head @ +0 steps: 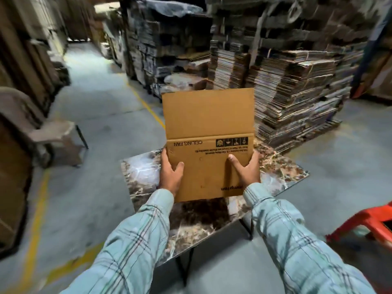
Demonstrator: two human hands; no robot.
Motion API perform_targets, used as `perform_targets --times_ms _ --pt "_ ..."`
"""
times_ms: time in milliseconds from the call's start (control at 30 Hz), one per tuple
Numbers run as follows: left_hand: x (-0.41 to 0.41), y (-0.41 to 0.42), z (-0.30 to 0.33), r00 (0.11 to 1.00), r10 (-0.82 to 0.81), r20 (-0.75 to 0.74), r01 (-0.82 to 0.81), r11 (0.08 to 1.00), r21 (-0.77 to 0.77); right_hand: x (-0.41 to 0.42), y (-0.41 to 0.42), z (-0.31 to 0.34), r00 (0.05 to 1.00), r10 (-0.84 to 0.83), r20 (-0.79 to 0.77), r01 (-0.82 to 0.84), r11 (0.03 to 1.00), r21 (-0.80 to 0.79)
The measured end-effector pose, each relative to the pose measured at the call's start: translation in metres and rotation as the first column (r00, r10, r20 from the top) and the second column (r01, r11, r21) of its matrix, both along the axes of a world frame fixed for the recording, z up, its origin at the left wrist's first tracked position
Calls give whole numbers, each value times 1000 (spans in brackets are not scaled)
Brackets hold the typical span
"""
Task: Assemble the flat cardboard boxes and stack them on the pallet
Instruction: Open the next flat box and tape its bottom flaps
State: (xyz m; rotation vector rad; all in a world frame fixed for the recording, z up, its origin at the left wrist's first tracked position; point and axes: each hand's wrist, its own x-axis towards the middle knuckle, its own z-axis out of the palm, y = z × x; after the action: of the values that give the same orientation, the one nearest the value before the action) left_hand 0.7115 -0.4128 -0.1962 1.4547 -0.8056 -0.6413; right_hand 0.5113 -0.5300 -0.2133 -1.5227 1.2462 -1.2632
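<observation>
I hold a flat cardboard box [209, 132] up in front of me, above the marble-patterned surface [146, 172]. My left hand [170, 172] grips its left edge and my right hand [246, 169] grips its right edge. On each side the thumb lies across the near face of the cardboard, while the other fingers wrap behind the edge, where I cannot see them. The box is upright and its print reads upside down, with the words "CEILING FAN" and a row of handling symbols just below the fold line. The top flap stands up, plain brown. Behind the box rise tall stacks of flattened cardboard [297, 88]. A red stool [369, 221] stands to my right on the concrete floor [101, 107].
</observation>
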Motion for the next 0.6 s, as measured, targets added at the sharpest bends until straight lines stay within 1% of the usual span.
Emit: perform_targets --times_ms 100,167,233,333,467,533,600 --pt "17 10 -19 997 -65 46 62 997 55 11 9 -18 1000 4 -26 -3 999 47" --pt "21 8 -29 993 -104 63 98 990 99 9 7 -26 999 35 -39 -31 995 96" --pt "16 5 -33 990 -133 47 124 981 149 2 5 -30 997 54 -52 -46 990 132" --pt "2 -5 -39 988 -152 24 143 964 224 -11 -2 -37 995 30 -96 -13 985 171" --pt "-18 -28 -57 995 -98 28 84 944 319 -28 -23 -55 982 40 -183 0 977 213" --pt "-31 -35 -68 999 -25 21 16 931 364 -36 -31 -72 966 56 -254 10 968 251" --pt "-43 -38 -79 998 51 22 -56 931 360 -43 -31 -89 955 77 -285 10 957 291"
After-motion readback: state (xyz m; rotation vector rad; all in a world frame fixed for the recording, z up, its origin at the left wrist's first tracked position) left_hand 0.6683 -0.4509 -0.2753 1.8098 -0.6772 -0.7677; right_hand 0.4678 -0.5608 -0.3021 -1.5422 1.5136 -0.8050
